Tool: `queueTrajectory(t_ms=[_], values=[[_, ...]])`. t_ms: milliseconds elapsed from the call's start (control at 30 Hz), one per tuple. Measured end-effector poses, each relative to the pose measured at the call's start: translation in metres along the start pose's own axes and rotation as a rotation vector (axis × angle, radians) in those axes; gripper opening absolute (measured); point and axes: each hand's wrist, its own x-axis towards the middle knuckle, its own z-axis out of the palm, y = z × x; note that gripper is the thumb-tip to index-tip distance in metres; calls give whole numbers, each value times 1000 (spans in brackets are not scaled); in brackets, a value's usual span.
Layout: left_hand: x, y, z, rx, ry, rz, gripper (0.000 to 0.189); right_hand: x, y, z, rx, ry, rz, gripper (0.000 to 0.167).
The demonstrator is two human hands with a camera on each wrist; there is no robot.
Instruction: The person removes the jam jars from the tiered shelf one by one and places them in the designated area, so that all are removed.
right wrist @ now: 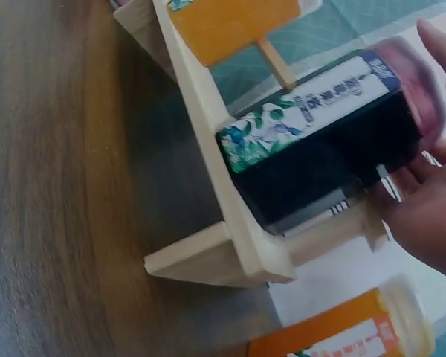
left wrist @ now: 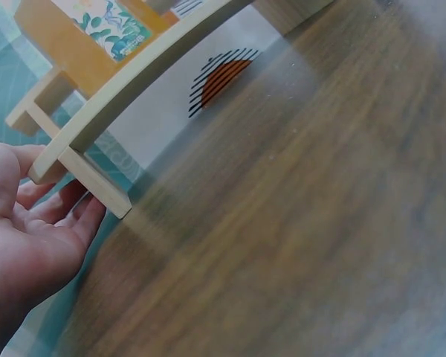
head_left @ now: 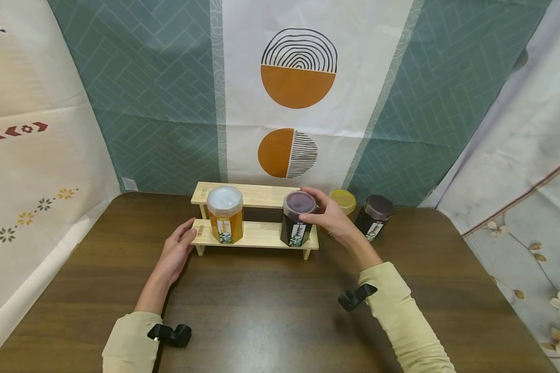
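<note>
A two-tier wooden shelf (head_left: 263,235) stands at the back of the table. My left hand (head_left: 173,255) grips its left end, with the thumb at the lower board and fingers behind the leg (left wrist: 97,182) in the left wrist view. On the right part of the lower board stands a dark jar (right wrist: 331,145) with a purplish lid (head_left: 300,201). My right hand (head_left: 330,216) holds this jar near the lid, fingers behind and thumb in front. An amber jar (head_left: 234,226) with a whitish lid stands upright on the board's left part.
Right of the shelf, a yellow-lidded jar (head_left: 343,199) stands partly behind my right hand. A second dark jar (head_left: 377,210) is beside it. A patterned cloth (head_left: 168,103) hangs behind the brown wooden table (head_left: 261,305).
</note>
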Motion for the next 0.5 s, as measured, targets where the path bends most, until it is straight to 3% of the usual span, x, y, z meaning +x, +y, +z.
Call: queueTrajectory(t_ms=[200, 500], values=[[-1, 0, 0, -12, -2, 12, 61, 6, 3, 6, -48, 30, 25, 80], [-1, 1, 0, -5, 8, 9, 59, 8, 3, 9, -71, 73, 36, 74]])
